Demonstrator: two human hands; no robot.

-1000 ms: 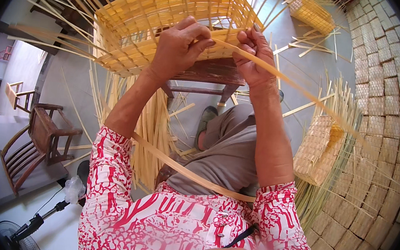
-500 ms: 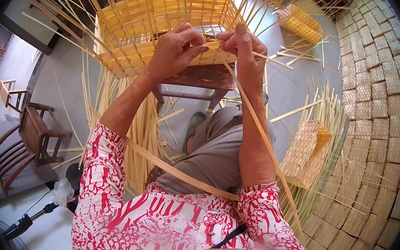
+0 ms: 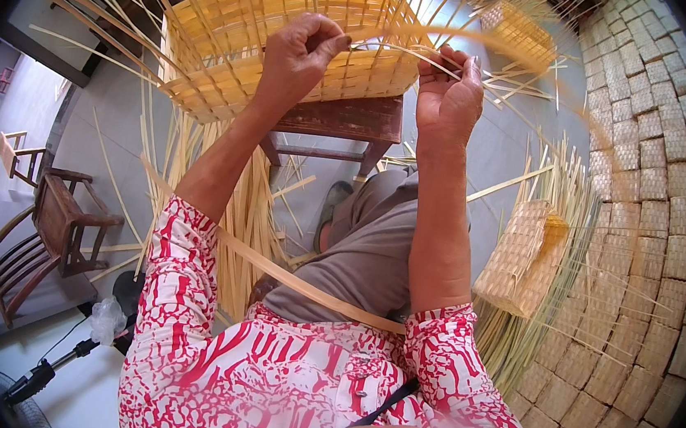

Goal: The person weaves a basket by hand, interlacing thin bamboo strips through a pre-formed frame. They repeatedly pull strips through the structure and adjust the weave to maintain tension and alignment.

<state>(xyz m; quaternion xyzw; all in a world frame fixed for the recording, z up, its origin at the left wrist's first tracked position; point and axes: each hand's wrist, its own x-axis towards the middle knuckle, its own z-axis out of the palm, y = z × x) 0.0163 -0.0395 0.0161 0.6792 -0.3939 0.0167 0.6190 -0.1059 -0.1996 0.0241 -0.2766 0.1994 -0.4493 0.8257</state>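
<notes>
A yellow woven basket with upright loose splints rests on a dark wooden stool. At its near rim, my left hand is pinched closed on a pale bamboo strip. To the right, just outside the basket's corner, my right hand has its fingers curled on the thin strip. A wider, motion-blurred strip arcs above my right hand and down to the right. Where exactly the strips end between my left fingers is too small to tell.
Long splints lie left of my legs, another strip crossing my lap. A pale basket lies on splints at right, beside stacked woven pieces. Another yellow basket lies behind. A wooden chair and a fan are at left.
My right hand has moved right, away from my left hand, which has risen slightly. The long strip that hung down past my right forearm has swung up into a blurred arc above that hand.
</notes>
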